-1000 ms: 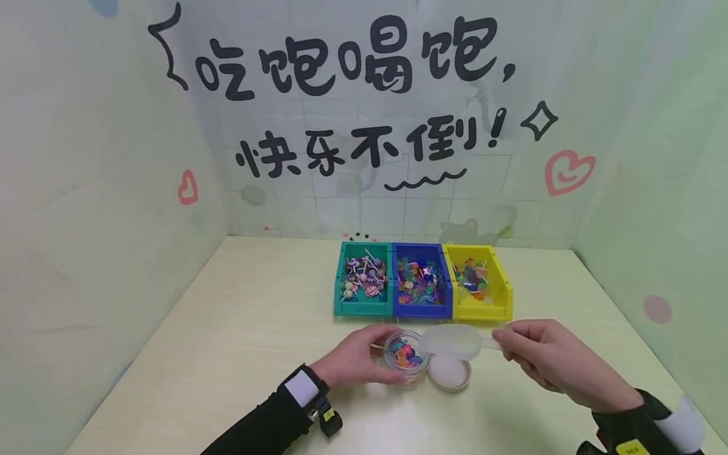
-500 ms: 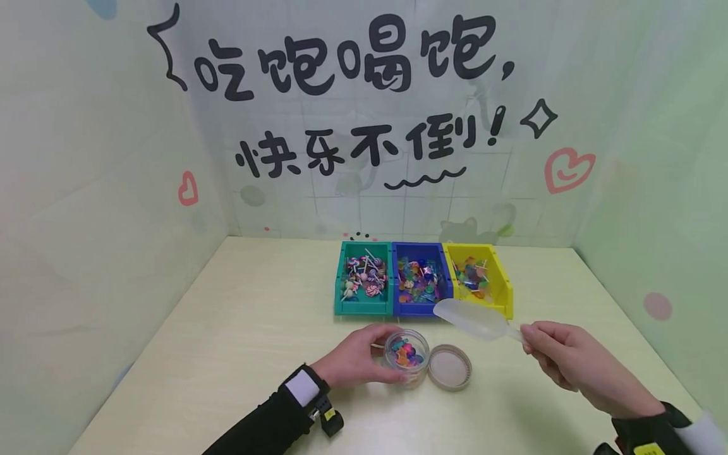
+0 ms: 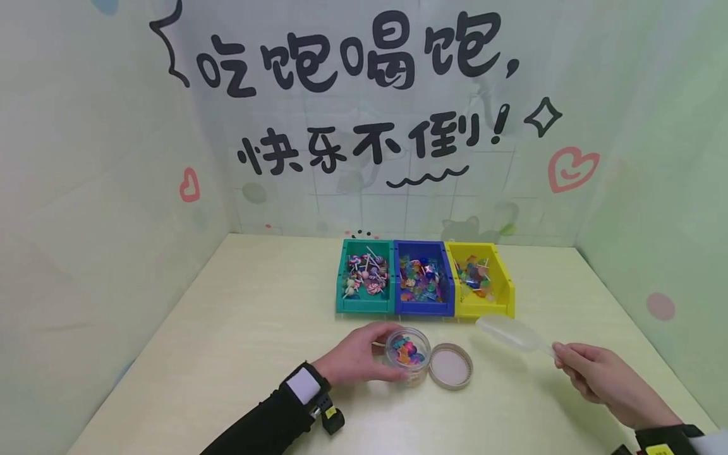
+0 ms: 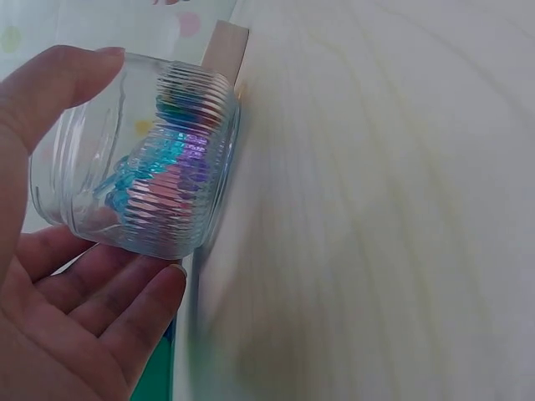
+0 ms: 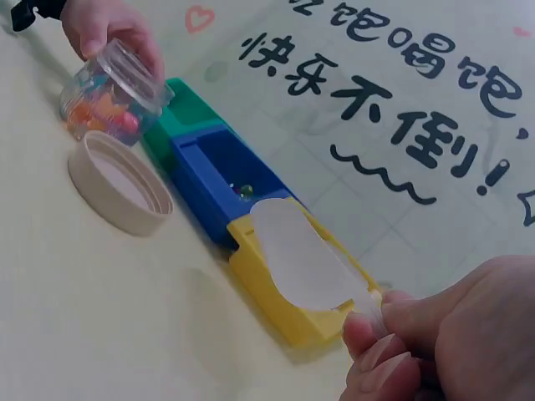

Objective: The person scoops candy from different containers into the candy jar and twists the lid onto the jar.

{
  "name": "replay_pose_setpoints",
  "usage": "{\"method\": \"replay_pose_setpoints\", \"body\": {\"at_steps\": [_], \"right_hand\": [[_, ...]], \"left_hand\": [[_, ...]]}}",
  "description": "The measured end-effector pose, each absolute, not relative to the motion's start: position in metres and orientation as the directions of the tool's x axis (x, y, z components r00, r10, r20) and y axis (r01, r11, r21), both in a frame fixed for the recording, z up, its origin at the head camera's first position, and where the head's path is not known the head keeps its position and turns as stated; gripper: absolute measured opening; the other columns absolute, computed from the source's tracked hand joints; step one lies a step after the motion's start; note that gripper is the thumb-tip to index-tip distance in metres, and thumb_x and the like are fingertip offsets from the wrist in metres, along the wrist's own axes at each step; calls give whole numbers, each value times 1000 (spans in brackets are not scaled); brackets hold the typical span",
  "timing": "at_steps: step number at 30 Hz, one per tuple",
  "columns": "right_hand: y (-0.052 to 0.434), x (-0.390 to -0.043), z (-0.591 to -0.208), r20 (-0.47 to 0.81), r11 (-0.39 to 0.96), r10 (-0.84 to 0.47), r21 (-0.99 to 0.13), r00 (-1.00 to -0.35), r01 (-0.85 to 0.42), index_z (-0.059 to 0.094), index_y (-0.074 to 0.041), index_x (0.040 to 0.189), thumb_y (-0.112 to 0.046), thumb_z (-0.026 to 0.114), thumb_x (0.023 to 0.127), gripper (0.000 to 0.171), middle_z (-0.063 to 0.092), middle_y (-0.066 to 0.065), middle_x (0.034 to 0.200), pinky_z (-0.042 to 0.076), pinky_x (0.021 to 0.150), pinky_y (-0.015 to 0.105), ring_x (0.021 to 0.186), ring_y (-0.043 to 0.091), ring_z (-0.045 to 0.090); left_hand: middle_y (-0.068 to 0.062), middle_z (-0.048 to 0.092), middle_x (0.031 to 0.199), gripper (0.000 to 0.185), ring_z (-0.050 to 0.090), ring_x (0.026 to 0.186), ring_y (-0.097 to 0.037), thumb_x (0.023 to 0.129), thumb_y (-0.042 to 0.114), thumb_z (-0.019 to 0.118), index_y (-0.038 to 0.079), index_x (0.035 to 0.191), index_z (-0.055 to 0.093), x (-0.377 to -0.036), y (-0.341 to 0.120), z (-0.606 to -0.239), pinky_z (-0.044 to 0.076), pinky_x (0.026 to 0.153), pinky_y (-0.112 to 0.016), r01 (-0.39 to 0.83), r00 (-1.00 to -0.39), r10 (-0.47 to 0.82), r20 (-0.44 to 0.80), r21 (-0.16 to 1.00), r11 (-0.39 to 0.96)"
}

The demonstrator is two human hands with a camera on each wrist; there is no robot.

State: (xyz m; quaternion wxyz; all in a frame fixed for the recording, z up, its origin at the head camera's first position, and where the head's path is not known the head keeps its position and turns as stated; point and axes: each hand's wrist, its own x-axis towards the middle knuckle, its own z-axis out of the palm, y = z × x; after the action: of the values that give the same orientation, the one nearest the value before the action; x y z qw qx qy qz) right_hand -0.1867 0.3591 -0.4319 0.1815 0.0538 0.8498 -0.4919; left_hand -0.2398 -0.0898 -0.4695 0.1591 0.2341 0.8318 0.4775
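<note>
My left hand [image 3: 364, 355] grips a clear ribbed jar [image 4: 125, 167] around its side, thumb across from the fingers. The jar stands uncapped, with small colourful pieces [image 3: 407, 351] at its bottom. Between thumb and fingers of my right hand [image 3: 617, 383] is the thin handle of a translucent white scoop [image 3: 512, 332]. Its bowl hovers in front of the yellow bin, pointing left, and looks empty in the right wrist view. Right beside the jar lies a round pale lid [image 3: 450, 366], inner side up.
Behind the jar, a teal bin [image 3: 364, 307], a blue bin [image 3: 423, 309] and a yellow bin [image 3: 483, 310] stand in a row. The teal one holds small lollipops; the others hold colourful trinkets. A pale wood-grain table [image 3: 244, 328] meets a printed backdrop [image 3: 352, 208].
My right hand has drawn the scoop away from the jar, rightward, to the front of the yellow bin. My left hand stays around the jar.
</note>
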Motion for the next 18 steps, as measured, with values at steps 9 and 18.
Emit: {"method": "replay_pose_setpoints", "body": {"at_steps": [9, 18], "right_hand": [[383, -192, -457, -390, 539, 10, -773, -921, 333, 69, -5, 107, -43, 49, 118, 45, 52, -7, 84, 39, 59, 24, 71, 9, 48], [387, -193, -470, -413, 544, 49, -752, -909, 371, 72, -2, 111, -43, 50, 118, 48, 52, -5, 82, 38, 56, 25, 68, 10, 47]], "left_hand": [[0, 68, 139, 76, 65, 131, -23, 86, 28, 97, 14, 152, 61, -240, -89, -470, 57, 114, -41, 234, -842, 538, -40, 871, 431], [0, 68, 140, 75, 65, 132, -23, 87, 29, 96, 15, 152, 61, -239, -89, -469, 57, 114, -43, 225, -843, 536, -48, 873, 432]]}}
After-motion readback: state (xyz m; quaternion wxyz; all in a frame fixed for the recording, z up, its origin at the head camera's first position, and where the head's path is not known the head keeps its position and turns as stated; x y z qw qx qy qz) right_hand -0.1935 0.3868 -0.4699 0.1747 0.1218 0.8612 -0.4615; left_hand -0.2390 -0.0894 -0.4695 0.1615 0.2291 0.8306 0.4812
